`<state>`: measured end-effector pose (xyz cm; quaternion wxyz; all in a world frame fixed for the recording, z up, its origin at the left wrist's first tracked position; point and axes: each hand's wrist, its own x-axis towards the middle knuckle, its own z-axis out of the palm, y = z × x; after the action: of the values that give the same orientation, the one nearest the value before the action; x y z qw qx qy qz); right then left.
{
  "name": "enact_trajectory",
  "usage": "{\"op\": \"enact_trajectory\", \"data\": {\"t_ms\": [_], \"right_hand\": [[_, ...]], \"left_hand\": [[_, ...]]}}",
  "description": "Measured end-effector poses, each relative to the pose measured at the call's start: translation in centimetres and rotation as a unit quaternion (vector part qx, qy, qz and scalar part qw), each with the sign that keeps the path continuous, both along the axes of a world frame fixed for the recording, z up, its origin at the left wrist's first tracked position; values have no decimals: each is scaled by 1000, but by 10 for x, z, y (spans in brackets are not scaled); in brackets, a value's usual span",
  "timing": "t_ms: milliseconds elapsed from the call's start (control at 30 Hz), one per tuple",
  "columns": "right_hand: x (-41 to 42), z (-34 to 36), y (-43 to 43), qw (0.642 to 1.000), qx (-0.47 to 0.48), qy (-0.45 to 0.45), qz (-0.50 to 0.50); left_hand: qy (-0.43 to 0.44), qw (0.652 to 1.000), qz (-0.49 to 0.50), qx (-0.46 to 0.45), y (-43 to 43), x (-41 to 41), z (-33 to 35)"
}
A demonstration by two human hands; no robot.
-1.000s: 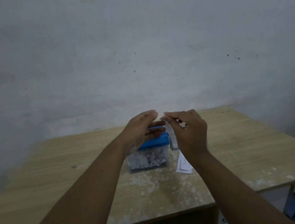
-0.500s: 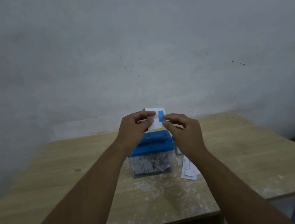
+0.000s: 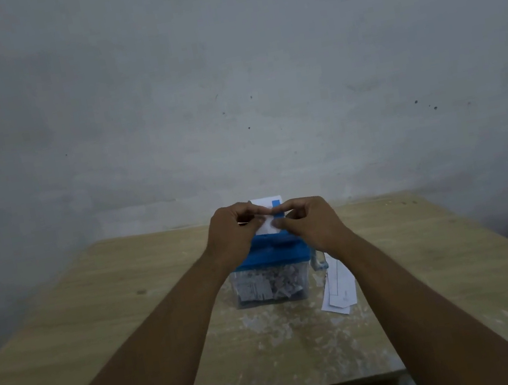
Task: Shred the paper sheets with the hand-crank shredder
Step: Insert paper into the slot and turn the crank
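- The wall [image 3: 225,78] is pale and speckled with a few dark marks, and it fills the view behind the table's far edge.
- The wooden table [image 3: 101,338] has worn, whitish patches near the middle of its near edge.
- The hand-crank shredder [image 3: 271,267] stands about mid-table — blue top, clear bin below packed with paper shreds, and a crank on its right side.
- The left hand [image 3: 233,229] is above the shredder's top, fingers closed, pinching the left side of a paper sheet.
- The right hand [image 3: 313,220] pinches the sheet's right side, thumb and fingertips pressed on it.
- A stack of paper sheets [image 3: 339,289] lies flat on the table just right of the shredder.
- The held paper sheet [image 3: 265,205] — white with a blue mark — stands upright over the shredder's top; whether its lower edge is in the slot cannot be told.
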<state>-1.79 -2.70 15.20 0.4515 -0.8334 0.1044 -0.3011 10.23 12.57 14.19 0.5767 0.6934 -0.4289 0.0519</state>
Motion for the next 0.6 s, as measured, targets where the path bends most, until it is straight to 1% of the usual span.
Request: {"op": "enact_trajectory", "data": {"t_ms": [100,233,467,600], "right_hand": [[6,-2,-6,1000,-23,13,-4],[16,-8,-13,998,-64,12,-16],[26,-18,-22,996,-76,39,-39],[31,-27,-21,995,-75,12,-66]], "left_hand": [[11,1000,4,-1,-2,5,-5],[1,1000,9,2,-8,14,-11],[-19,998,19,53,-10,30,-21],[-32,996,31,73,-11,33,-25]]}}
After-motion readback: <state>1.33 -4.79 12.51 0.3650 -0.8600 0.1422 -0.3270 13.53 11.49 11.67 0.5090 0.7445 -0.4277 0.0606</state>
